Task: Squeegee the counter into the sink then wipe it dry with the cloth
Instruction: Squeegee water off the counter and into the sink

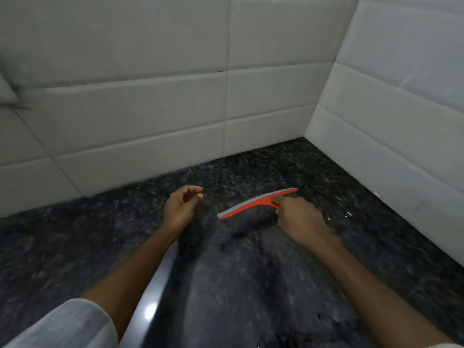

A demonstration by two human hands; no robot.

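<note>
Orange squeegee (pixel 256 203) on speckled dark desk (pixel 351 247).
Gripped at its handle by right hand (pixel 298 219), blade toward 11 o'clock; left hand (pixel 182 208) loosely curled, empty, at 9 o'clock.

Your right hand (pixel 300 219) has its grip closed around the handle of the orange squeegee (pixel 256 203), whose grey blade rests across the dark speckled table (pixel 301 272) near the corner of the white tiled wall (pixel 140 109). Your left hand (pixel 182 208) hovers just beside the blade's left end, fingers loosely curled, holding nothing. A white sleeve (pixel 67 325) covers your left upper arm.
</note>
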